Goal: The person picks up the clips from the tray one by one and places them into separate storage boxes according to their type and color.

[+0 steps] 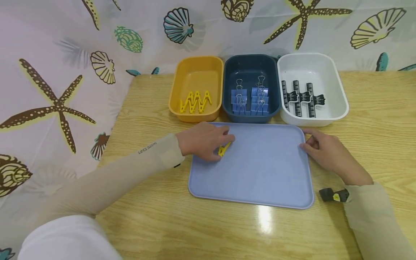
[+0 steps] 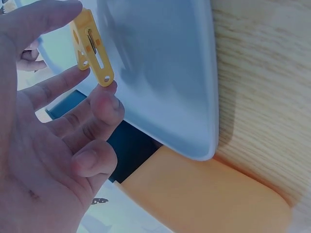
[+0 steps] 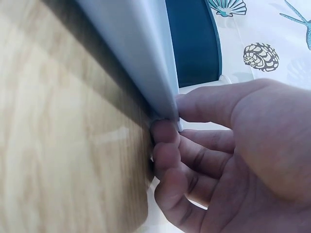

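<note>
My left hand (image 1: 206, 140) is over the left part of a blue-grey tray (image 1: 260, 169), pinching a yellow clothespin (image 1: 223, 149) between thumb and fingertips. In the left wrist view the clothespin (image 2: 99, 53) has its two legs pointing toward the fingertips, the thumb pressed at its other end. At the tray's upper right corner, my right hand (image 1: 328, 150) holds the rim. Up close in the right wrist view, the thumb lies on one side of the rim (image 3: 141, 48) and curled fingers on the other.
Behind the tray stand three bins side by side: a yellow bin (image 1: 196, 118) with several yellow clothespins, a dark blue bin (image 1: 250, 61) with several blue binder clips, and a white bin (image 1: 308, 63) with three black-and-white clips. A shell-patterned cloth (image 1: 211, 32) hangs behind the wooden table (image 1: 146, 220).
</note>
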Available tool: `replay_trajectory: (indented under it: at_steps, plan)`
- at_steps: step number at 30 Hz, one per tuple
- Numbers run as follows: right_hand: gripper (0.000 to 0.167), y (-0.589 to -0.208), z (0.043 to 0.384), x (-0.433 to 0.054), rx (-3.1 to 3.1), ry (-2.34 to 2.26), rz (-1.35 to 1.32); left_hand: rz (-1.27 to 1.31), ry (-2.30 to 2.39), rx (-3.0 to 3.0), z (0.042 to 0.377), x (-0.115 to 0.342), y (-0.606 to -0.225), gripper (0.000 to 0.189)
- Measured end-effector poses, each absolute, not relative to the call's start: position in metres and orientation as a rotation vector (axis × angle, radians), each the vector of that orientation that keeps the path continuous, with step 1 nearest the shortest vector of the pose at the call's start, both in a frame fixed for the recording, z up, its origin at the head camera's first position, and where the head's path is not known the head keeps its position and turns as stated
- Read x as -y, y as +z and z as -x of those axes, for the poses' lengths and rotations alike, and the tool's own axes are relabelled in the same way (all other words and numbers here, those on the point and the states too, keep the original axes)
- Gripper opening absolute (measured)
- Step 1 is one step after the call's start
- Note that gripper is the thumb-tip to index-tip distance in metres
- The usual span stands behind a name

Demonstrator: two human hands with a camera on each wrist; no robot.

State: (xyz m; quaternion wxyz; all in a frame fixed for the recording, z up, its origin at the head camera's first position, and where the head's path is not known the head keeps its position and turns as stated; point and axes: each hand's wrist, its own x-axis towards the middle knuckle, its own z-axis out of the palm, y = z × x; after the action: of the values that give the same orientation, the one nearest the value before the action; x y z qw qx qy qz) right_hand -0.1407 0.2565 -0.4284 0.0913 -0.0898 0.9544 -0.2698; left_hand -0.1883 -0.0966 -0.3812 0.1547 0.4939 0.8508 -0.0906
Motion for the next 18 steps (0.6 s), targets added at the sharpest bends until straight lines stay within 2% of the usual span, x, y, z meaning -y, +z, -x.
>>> replay_trajectory:
  at_steps: [18]
  plan:
    - [0.045, -0.43, 0.141, -0.256, -2.852, -0.804, 0.276, -1.408, -0.3, -2.478, 0.189, 0.105, -0.366, 0.053]
